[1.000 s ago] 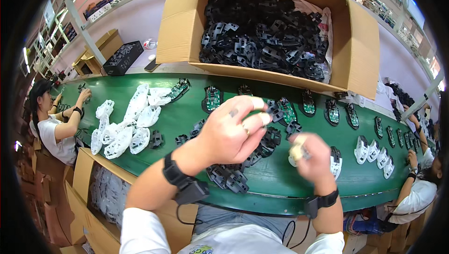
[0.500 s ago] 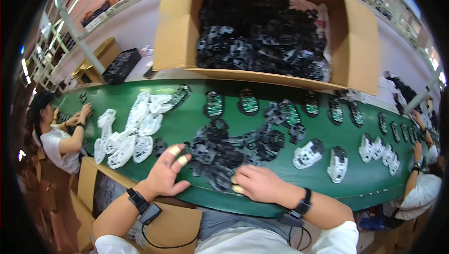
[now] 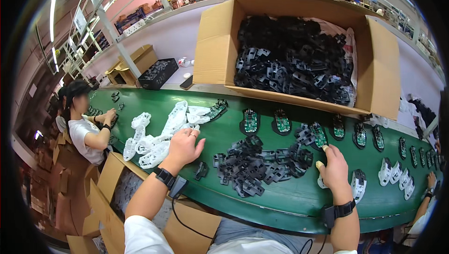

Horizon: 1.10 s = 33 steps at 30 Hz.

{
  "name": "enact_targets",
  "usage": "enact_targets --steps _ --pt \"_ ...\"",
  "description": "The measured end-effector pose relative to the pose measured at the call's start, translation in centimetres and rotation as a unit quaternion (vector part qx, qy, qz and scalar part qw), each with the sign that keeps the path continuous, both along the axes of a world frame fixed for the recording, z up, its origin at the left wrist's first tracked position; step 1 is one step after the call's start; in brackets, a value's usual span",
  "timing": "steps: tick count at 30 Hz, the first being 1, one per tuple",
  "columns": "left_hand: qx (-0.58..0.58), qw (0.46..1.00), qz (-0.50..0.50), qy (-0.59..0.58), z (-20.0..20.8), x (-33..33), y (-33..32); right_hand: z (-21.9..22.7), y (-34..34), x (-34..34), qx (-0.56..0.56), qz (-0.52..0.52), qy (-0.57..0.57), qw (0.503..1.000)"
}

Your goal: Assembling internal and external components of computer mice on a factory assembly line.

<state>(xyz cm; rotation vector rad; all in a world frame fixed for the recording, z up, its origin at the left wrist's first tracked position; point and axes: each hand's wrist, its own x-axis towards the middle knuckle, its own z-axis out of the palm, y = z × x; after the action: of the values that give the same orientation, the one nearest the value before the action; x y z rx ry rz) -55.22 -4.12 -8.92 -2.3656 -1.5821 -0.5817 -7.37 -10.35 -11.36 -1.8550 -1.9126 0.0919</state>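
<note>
My left hand (image 3: 184,147) reaches over the pile of white plastic mouse shells (image 3: 156,150), fingertips at the upper shells and thumb held apart. What lies under those fingertips is hidden. My right hand (image 3: 335,169) is open, its covered index fingertip by the lower end of a mouse base with a green circuit board (image 3: 319,134). A white shell (image 3: 321,182) shows partly beneath this hand, and another with a dark top piece (image 3: 358,185) lies to its right. Between my hands spreads a heap of black and grey plastic parts (image 3: 248,163).
An open cardboard box (image 3: 386,67) full of black parts stands behind the green bench (image 3: 276,207). Mouse bases with boards (image 3: 250,122) line the far side. Several white shells (image 3: 395,174) lie at the right. Co-workers sit at both sides. Another carton (image 3: 112,174) stands below left.
My left hand has moved from beside the black heap to the white shells. My right hand has left the heap's near edge for the right. The view has shifted left.
</note>
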Motion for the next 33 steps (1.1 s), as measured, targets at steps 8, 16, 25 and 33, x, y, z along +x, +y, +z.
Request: enact_targets --steps 8,16,25,33 --pt "0.047 0.996 0.072 0.009 -0.2 -1.6 1.2 -0.1 0.4 -0.8 0.123 0.040 0.067 0.989" --pt "-0.062 0.966 0.081 0.240 -0.7 0.4 7.5 2.3 -3.1 -4.0 -0.011 0.133 0.063 0.989" --pt "0.086 0.988 0.095 0.089 0.8 0.2 6.9 3.5 -4.1 -3.8 -0.118 0.046 -0.104 0.986" --pt "-0.207 0.806 -0.157 -0.533 5.9 11.8 1.7 2.6 -2.6 -4.8 -0.095 0.040 -0.027 0.994"
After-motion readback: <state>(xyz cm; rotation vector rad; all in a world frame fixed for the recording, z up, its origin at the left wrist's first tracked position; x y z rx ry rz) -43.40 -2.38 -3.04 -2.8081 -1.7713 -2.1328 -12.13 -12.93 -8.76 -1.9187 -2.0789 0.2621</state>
